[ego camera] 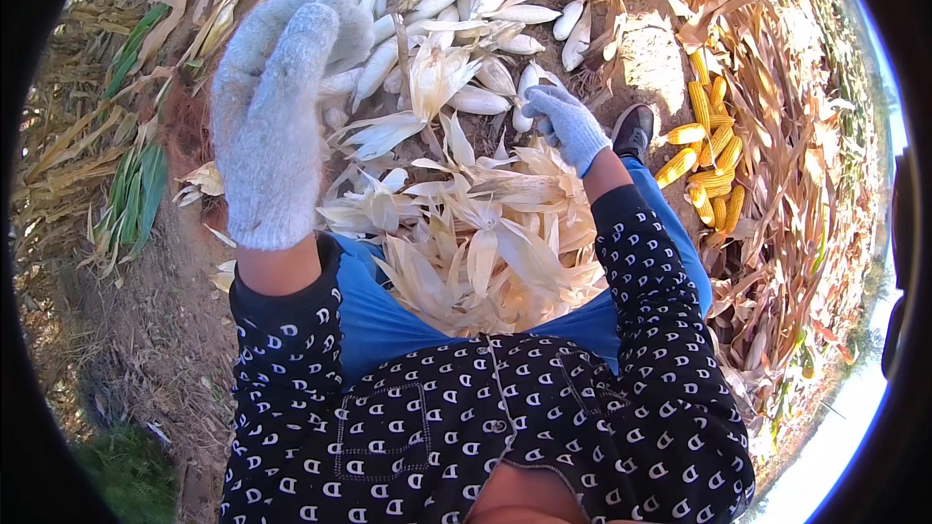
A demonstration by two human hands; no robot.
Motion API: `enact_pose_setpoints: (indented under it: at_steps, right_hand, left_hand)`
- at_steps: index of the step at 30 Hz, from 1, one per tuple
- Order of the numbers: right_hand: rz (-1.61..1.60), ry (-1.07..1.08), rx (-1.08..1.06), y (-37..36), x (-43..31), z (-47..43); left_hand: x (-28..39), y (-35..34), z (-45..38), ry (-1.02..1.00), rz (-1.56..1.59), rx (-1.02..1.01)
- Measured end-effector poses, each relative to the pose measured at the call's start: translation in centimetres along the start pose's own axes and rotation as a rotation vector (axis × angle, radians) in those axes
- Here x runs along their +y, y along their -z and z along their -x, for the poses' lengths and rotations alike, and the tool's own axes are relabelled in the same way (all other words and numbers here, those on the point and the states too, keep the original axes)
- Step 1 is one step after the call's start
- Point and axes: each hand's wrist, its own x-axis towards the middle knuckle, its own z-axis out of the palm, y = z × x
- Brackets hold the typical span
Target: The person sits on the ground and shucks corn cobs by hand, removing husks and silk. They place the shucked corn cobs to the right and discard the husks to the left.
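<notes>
My left hand point(273, 109), in a pale grey knitted glove, is raised close to the camera with its fingers bent over; whether it holds anything is hidden. My right hand point(566, 124), gloved the same way, reaches down at the near right edge of the pile of corn ears in pale husks point(477, 100). Its fingers are at a husked-over ear point(526, 91); a firm grip cannot be made out. Between my legs lies a heap of loose dry corn husks point(502, 247). Bare yellow corn cobs point(717, 153) are piled to the right, beyond my right shoe.
Dry corn stalks and leaves point(794, 160) cover the ground at the right. More stalks point(80, 138) with some green leaves point(135, 189) lie at the left, beside bare soil point(153, 320). My right shoe point(633, 132) stands between the husk heap and the yellow cobs.
</notes>
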Motion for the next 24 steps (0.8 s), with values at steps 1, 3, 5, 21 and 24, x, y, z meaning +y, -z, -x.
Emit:
enact_pose_setpoints:
  at_steps: [1, 3, 5, 21, 24]
  right_hand:
    - [0.081, -0.067, -0.069, -1.6, 1.4, -1.1]
    - [0.135, -0.126, -0.093, -4.3, 4.0, -3.6]
    - [0.286, -0.024, -0.031, -6.2, 8.1, -7.9]
    - [1.734, -0.023, 0.057, -9.0, 10.0, -16.4]
    - [1.354, -0.164, 0.081, -8.9, 9.7, -13.3]
  left_hand:
    - [-0.1, 0.8, 0.0, 0.028, 0.012, 0.002]
    - [0.4, 2.0, 0.3, 0.084, 0.038, 0.001]
    - [0.3, 3.0, 0.5, 0.053, -0.011, -0.027]
    - [0.5, 5.5, 1.0, 0.118, -0.159, -0.107]
    - [0.8, 5.1, 1.3, 0.151, -0.178, -0.136]
